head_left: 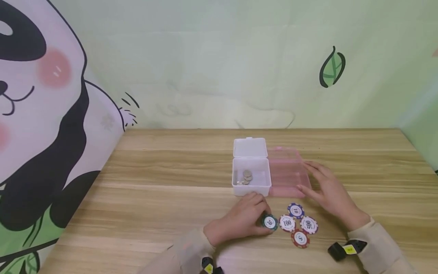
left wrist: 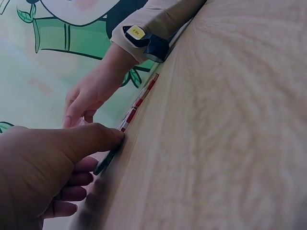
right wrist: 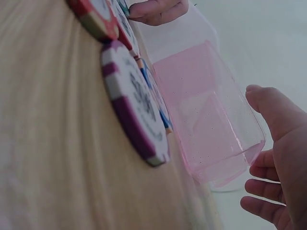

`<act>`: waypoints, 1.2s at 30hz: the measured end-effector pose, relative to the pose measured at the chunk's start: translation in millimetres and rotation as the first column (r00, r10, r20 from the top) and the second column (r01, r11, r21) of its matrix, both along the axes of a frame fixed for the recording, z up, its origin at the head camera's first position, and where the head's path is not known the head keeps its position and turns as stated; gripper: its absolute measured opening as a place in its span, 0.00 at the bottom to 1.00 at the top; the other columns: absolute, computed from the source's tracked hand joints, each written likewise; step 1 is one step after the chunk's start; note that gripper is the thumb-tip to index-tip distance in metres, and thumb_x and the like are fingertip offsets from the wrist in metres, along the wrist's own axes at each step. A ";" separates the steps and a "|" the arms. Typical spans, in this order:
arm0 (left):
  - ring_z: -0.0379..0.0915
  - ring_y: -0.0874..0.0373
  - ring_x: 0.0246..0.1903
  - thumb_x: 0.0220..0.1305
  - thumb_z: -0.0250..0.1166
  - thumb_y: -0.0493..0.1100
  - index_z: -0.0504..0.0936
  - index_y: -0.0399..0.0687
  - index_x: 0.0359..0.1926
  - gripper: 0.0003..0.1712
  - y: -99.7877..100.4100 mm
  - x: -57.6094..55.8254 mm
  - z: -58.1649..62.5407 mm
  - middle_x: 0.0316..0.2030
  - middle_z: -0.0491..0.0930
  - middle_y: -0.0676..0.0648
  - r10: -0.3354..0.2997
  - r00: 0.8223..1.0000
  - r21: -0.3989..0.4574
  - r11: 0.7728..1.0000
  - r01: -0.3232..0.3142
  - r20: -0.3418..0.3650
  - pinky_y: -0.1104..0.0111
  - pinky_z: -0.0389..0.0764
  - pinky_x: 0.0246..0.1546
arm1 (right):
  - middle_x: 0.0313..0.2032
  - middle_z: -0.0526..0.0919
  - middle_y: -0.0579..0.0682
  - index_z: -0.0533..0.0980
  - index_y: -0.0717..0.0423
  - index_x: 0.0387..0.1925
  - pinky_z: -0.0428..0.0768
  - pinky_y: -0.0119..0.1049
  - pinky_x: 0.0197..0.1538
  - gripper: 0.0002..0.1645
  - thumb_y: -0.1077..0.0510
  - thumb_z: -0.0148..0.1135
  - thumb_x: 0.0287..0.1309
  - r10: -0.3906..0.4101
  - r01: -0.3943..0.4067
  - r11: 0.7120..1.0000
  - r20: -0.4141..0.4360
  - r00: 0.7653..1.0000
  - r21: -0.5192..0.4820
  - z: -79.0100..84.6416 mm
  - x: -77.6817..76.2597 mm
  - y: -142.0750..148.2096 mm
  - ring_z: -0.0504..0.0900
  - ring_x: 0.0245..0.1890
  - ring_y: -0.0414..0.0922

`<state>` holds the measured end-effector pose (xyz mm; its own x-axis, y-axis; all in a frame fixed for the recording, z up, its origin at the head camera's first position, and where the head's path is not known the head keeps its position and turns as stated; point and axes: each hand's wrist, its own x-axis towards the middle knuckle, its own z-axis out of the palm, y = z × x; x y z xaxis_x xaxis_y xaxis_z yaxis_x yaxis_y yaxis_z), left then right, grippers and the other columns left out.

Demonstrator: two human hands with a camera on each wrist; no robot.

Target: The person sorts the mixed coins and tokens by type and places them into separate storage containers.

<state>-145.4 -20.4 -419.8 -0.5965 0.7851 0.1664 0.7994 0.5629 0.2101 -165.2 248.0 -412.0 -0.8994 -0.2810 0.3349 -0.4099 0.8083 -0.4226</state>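
Observation:
In the head view my left hand [head_left: 244, 215] is low over the table, thumb and fingers pinching the edge of a green poker chip [head_left: 270, 222]. The left wrist view shows the thumb on that chip [left wrist: 108, 160], which lies at table level. Right of it lie a white 100 chip [head_left: 287, 223], a blue 10 chip [head_left: 295, 210], a purple-edged 500 chip [head_left: 309, 225] and a red 5 chip [head_left: 300, 239]. My right hand [head_left: 330, 192] rests at the right side of a clear pink box [head_left: 287, 175], fingers extended and thumb spread along its edge.
Left of the pink box, and up against it, stands a white box [head_left: 251, 190] with its lid [head_left: 250, 147] raised. Several coins [head_left: 247, 176] lie inside. The wooden table [head_left: 164, 167] meets a printed backdrop [head_left: 212, 76] at its far edge.

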 end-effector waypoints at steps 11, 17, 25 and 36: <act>0.67 0.65 0.38 0.54 0.69 0.60 0.78 0.53 0.41 0.21 2.8 -0.7 10.7 0.34 0.76 0.58 -0.021 0.999 0.023 1.000 0.022 -0.043 0.74 0.70 0.46 | 0.64 0.67 0.66 0.65 0.67 0.64 0.67 0.65 0.60 0.44 0.47 0.68 0.53 0.011 -0.011 1.000 -0.010 1.000 -0.005 -2.3 -0.6 4.0 0.66 0.62 0.66; 0.69 0.65 0.38 0.54 0.68 0.61 0.78 0.53 0.42 0.22 5.0 1.0 23.1 0.34 0.76 0.59 -0.045 0.997 0.002 0.999 0.045 -0.069 0.76 0.71 0.45 | 0.63 0.68 0.66 0.65 0.66 0.65 0.67 0.65 0.60 0.44 0.47 0.68 0.53 0.011 -0.011 1.000 -0.015 1.000 -0.009 -2.7 -0.6 3.7 0.66 0.61 0.66; 0.71 0.64 0.41 0.54 0.69 0.60 0.78 0.51 0.43 0.23 9.9 1.8 47.2 0.38 0.78 0.57 -0.064 0.994 0.020 0.998 0.066 -0.084 0.75 0.73 0.48 | 0.63 0.68 0.66 0.65 0.67 0.64 0.67 0.65 0.60 0.43 0.47 0.68 0.54 0.017 -0.017 1.000 -0.022 1.000 -0.011 -1.1 0.0 1.9 0.67 0.61 0.66; 0.69 0.62 0.38 0.53 0.69 0.60 0.77 0.50 0.40 0.23 17.5 -16.4 63.8 0.35 0.77 0.55 0.040 0.990 0.042 0.998 -0.035 -0.138 0.73 0.71 0.40 | 0.62 0.69 0.67 0.66 0.69 0.63 0.68 0.66 0.59 0.42 0.48 0.68 0.54 0.020 -0.021 1.000 -0.028 0.999 -0.007 -0.9 0.2 1.7 0.68 0.60 0.66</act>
<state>-161.8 -2.9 -356.0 -0.5943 0.7537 0.2805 0.8009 0.5865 0.1210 -165.0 249.7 -412.9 -0.8836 -0.2968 0.3620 -0.4382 0.7967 -0.4163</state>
